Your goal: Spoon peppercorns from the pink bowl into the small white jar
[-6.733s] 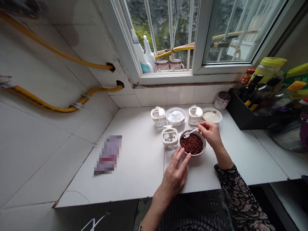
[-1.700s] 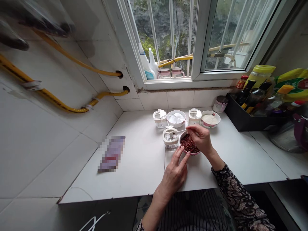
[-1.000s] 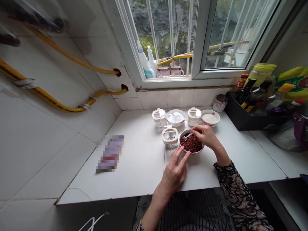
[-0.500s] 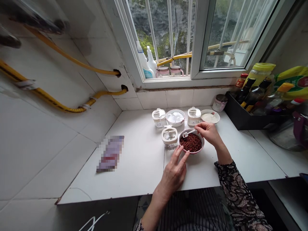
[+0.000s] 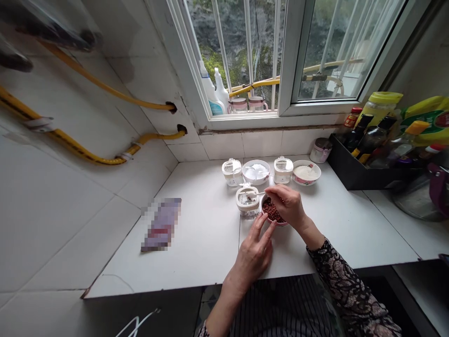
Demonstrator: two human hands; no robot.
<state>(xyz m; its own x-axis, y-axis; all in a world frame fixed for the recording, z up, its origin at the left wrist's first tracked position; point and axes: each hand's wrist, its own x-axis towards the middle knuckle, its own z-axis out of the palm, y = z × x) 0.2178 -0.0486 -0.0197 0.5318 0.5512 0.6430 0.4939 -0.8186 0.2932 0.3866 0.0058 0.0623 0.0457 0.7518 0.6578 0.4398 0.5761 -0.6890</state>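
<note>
A small white plastic spoon (image 5: pixel 251 194) is pinched in my right hand (image 5: pixel 286 203), its bowl end over the mouth of a clear seasoning jar (image 5: pixel 248 206) with a raised lid. A few dark bits show on the spoon. Under my right hand stands a pink-rimmed bowl (image 5: pixel 277 224) of reddish-brown peppercorns (image 5: pixel 271 211), partly hidden by that hand. My left hand (image 5: pixel 254 248) has its fingertips against the near left side of the bowl, holding it in place on the counter.
Behind stand two more clear jars (image 5: pixel 231 172) (image 5: pixel 283 170), a bowl of white powder (image 5: pixel 256 172) and a bowl of pale granules (image 5: pixel 306 172). At right are a black bottle rack (image 5: pixel 354 173) and a lidded jar (image 5: pixel 320 150). A blurred purple packet (image 5: pixel 161 224) lies left.
My right hand has moved left with the spoon, from above the peppercorns to over the front jar's mouth. My left hand has stayed at the bowl.
</note>
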